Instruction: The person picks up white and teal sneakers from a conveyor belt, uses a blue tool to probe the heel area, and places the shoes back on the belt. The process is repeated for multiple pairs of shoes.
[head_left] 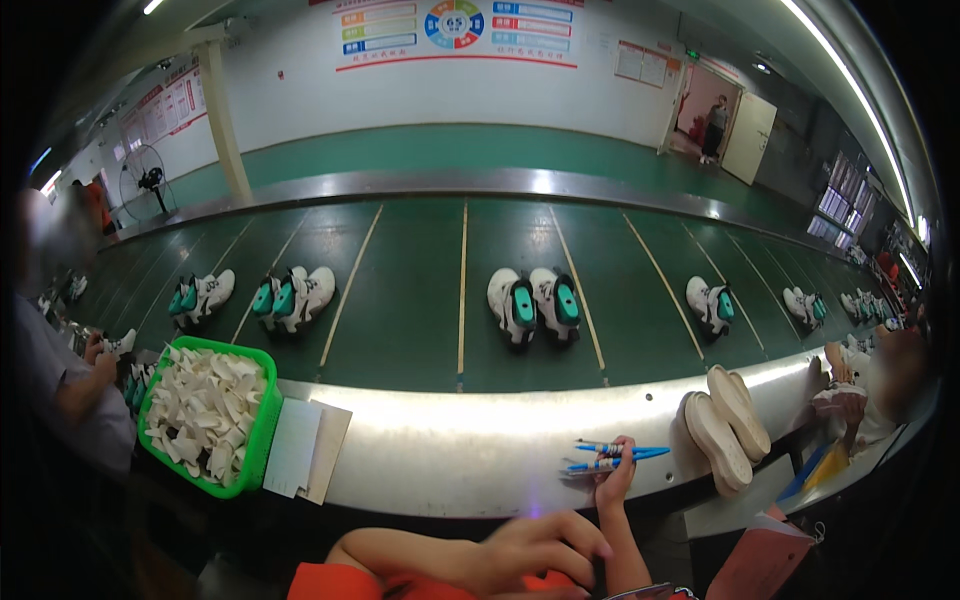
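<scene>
Two blue pens (607, 457) in raised right hand (613, 482), fingers pinched.

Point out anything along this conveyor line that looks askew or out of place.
The pair of shoes at the metal ledge lies soles-up, leaning over the edge, unlike the upright pairs on the belt. The right hand touches blue pens beside it. Nothing looks spilled or damaged.

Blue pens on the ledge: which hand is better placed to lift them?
Right: the right hand has its fingertips at the blue pens; the left hand lies lower, near the body.
</scene>
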